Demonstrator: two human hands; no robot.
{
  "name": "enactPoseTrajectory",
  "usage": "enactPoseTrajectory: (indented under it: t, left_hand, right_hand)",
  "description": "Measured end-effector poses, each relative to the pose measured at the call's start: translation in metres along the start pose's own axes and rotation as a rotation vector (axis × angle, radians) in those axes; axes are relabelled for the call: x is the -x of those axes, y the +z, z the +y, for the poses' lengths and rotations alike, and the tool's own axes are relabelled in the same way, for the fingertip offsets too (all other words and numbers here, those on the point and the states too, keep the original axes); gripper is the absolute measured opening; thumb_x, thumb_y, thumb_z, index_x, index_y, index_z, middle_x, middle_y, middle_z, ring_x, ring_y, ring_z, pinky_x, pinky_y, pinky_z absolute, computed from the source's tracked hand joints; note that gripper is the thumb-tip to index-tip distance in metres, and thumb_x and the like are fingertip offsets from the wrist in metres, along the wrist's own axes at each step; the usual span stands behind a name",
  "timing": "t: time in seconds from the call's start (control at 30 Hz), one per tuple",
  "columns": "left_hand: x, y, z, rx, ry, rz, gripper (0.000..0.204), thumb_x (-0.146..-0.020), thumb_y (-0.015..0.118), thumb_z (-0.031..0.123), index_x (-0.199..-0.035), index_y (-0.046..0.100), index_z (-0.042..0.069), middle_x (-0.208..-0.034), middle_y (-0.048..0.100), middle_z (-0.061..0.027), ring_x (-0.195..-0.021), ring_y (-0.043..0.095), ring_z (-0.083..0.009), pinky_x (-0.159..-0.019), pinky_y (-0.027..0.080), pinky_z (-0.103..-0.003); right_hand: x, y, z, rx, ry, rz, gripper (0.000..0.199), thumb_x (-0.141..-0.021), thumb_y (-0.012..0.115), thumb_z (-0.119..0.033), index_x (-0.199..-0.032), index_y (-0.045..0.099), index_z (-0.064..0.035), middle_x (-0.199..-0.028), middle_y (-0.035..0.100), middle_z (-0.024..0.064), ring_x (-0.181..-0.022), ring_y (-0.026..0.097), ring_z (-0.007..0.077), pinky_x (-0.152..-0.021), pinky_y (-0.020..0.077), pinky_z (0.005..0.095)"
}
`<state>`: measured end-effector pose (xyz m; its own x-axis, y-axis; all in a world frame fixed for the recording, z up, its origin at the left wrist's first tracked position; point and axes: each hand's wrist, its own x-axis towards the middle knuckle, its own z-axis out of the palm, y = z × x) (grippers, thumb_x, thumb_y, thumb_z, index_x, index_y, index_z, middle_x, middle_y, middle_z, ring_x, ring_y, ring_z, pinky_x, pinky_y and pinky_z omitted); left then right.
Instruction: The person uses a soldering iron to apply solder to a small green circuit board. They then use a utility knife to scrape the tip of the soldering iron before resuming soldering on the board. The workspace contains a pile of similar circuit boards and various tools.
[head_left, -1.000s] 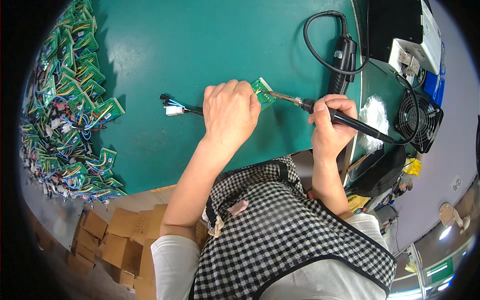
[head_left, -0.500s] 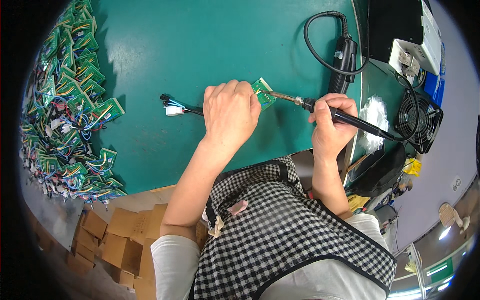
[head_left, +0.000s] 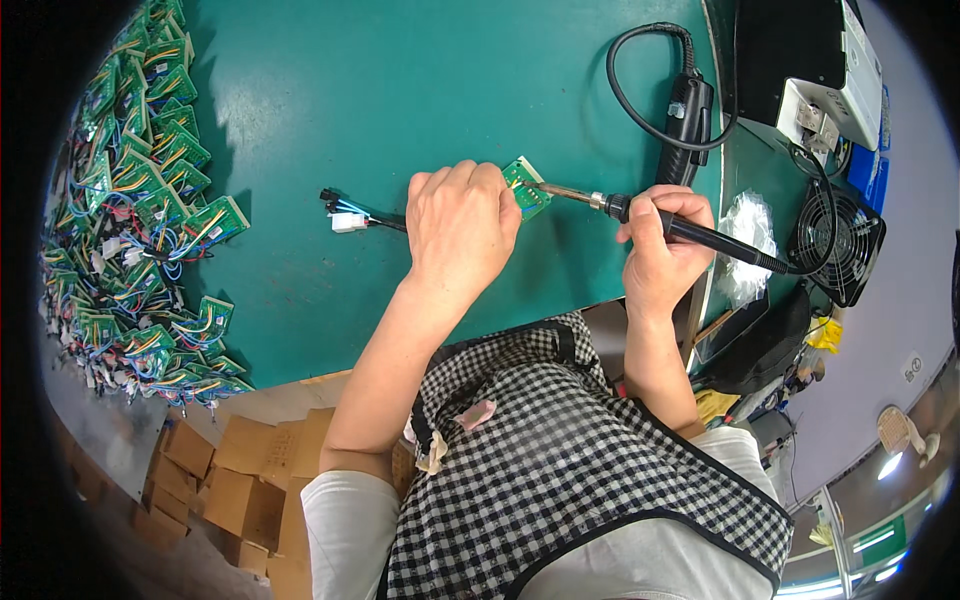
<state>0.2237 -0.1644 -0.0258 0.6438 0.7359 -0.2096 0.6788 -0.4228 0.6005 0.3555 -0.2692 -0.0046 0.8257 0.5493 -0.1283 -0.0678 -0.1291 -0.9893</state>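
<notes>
1. I see the circuit board [head_left: 535,204] over the green table [head_left: 400,90], in from its near edge and toward its right.
2. The left hand [head_left: 460,225] curls over the board's left end; its fingertips are hidden, so I cannot tell what it grips.
3. The right hand [head_left: 670,240] is closed around the soldering iron [head_left: 730,248], pen-style, its tip at the board's face.
4. Wired boards [head_left: 150,200] crowd the left edge; a black tool [head_left: 686,125] lies by the right edge (just beyond the right hand); between them I find room.
</notes>
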Motion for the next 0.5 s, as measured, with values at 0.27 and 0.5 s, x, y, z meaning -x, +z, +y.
enactPoseTrajectory:
  t: [0.27, 0.5]
  left_hand:
    - [-0.0008, 0.0013, -0.0027, -0.009, 0.001, 0.003, 0.009, -0.070, 0.060, 0.009, -0.064, 0.054, 0.005, -0.063, 0.055, -0.0084, -0.062, 0.054, -0.0268, -0.065, 0.039, -0.038]
    - [0.0002, 0.0006, -0.0003, 0.003, -0.001, 0.005, 0.010, -0.071, 0.059, 0.009, -0.064, 0.053, 0.005, -0.063, 0.055, -0.0082, -0.062, 0.054, -0.0266, -0.066, 0.038, -0.037]
  right_hand:
    - [-0.0008, 0.0005, 0.0038, -0.024, -0.013, -0.009, 0.020, -0.073, 0.064, 0.002, -0.080, 0.045, -0.0005, -0.081, 0.053, 0.0103, -0.052, 0.051, 0.0089, -0.046, 0.0429, 0.0206]
    - [-0.0012, -0.0007, 0.0019, -0.014, -0.005, -0.005, 0.020, -0.073, 0.063, 0.003, -0.080, 0.045, -0.0003, -0.081, 0.053, 0.0104, -0.052, 0.051, 0.0088, -0.046, 0.0426, 0.0202]
